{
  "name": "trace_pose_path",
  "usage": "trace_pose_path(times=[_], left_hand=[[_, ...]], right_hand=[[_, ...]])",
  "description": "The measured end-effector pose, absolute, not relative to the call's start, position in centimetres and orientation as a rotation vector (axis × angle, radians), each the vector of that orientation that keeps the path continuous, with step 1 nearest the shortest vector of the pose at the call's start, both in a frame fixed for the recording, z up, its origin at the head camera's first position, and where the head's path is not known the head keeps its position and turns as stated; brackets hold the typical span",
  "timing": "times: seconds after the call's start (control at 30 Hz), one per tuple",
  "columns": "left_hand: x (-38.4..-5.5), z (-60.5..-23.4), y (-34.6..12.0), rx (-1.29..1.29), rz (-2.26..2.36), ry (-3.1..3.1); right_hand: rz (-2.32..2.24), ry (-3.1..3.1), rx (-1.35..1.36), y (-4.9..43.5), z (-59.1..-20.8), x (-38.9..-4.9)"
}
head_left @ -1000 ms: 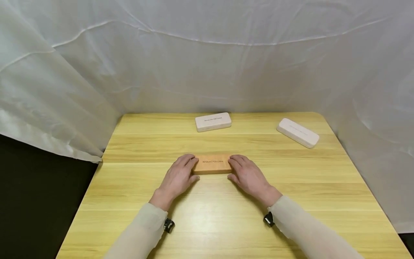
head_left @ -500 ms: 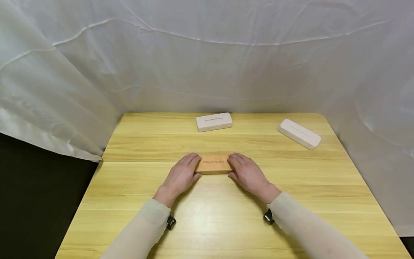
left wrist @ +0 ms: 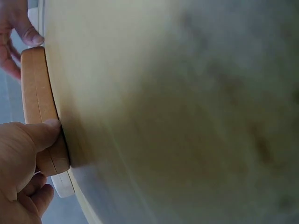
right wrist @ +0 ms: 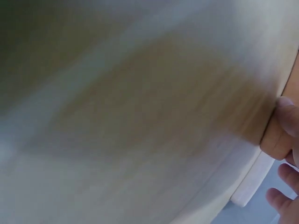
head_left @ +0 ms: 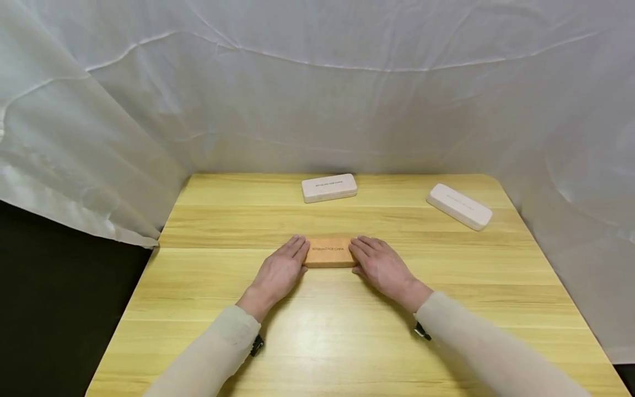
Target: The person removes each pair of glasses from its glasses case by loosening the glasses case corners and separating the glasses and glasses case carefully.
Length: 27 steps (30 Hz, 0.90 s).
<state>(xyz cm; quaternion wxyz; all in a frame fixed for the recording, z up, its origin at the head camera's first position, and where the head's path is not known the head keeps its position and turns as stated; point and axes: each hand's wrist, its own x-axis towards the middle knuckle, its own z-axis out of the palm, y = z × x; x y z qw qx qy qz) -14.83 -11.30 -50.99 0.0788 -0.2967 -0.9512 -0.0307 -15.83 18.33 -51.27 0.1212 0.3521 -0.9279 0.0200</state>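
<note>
A closed orange-brown glasses case (head_left: 328, 255) with dark lettering on its lid lies lengthwise across the middle of the table. My left hand (head_left: 279, 273) grips its left end, with the thumb against the near side and fingers over the top. At the right end, my right hand (head_left: 385, 271) holds it in a matching way. The left wrist view shows the left thumb (left wrist: 49, 130) pressed on the side of the case (left wrist: 37, 91), which has a seam along it. In the right wrist view the right thumb (right wrist: 286, 112) touches the case's near side.
Two closed off-white glasses cases rest farther back: one (head_left: 329, 188) behind the orange-brown case, another (head_left: 459, 207) turned at an angle on the right. The wooden table (head_left: 327, 342) ends at a white curtain (head_left: 327, 110) behind and on both sides.
The left hand has shifted slightly right and settled closer round its end of the orange-brown case. The right hand and the cases stay nearly where they were.
</note>
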Motion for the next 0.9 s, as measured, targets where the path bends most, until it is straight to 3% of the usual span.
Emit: trace_pose_path(times=[0.9], left_hand=[[-15.18,-50.82,-11.72,-0.947,-0.16,-2.833]], right_hand=[[0.29,-2.735,1.038,17.96,-51.55,-16.59]])
